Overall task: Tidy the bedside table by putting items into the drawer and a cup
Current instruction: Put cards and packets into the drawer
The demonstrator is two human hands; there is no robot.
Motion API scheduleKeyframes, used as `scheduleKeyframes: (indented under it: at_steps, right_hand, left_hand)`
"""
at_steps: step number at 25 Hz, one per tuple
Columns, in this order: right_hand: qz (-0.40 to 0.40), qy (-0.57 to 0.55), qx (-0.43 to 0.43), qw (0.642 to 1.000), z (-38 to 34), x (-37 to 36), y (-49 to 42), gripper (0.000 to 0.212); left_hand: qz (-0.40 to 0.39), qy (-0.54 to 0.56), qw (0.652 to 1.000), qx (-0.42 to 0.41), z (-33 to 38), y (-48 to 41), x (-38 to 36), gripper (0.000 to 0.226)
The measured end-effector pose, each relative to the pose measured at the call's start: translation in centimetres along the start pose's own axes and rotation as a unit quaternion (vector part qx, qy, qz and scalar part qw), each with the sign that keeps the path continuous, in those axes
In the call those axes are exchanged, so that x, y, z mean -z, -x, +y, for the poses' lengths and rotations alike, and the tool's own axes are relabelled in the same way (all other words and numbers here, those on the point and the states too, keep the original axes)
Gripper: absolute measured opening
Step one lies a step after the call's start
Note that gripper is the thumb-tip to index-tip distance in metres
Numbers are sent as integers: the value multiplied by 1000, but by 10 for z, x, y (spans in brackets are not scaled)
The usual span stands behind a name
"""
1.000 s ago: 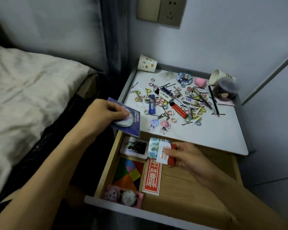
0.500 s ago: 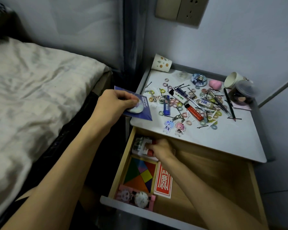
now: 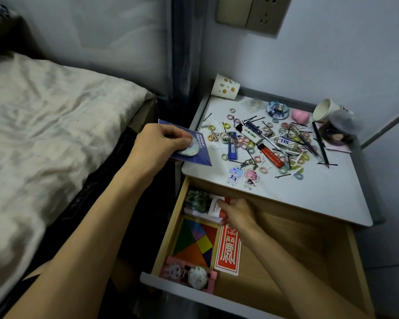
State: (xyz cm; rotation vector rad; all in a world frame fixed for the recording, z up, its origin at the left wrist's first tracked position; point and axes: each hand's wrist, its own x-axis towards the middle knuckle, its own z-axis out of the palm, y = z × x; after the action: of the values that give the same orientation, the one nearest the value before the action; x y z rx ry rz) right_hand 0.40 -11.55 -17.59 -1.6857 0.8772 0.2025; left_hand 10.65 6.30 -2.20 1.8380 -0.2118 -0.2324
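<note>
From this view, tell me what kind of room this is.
Most likely a bedroom: a bed with rumpled bedding stands beside a bedside table strewn with hair ties, its drawer open, and a wall socket above.

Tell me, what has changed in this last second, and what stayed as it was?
The right hand carried the small red and white pack from the middle of the drawer to its back left corner, and now sets it on the things stacked there, fingers still on it. The left hand still holds the blue card at the tabletop's left edge. The clutter on top looks untouched.
</note>
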Motion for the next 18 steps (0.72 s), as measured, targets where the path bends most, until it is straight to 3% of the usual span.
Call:
scheduleKeyframes:
  at_steps: [5, 18]
  right_hand:
    - [17, 59, -14, 998, 1, 13, -2, 18]
    - [56, 152, 80, 983, -14, 4, 22, 26]
  left_hand:
    - [-18, -28, 999, 2, -2, 1, 0, 5]
    - [-83, -81, 993, 9, 1, 5, -3, 14]
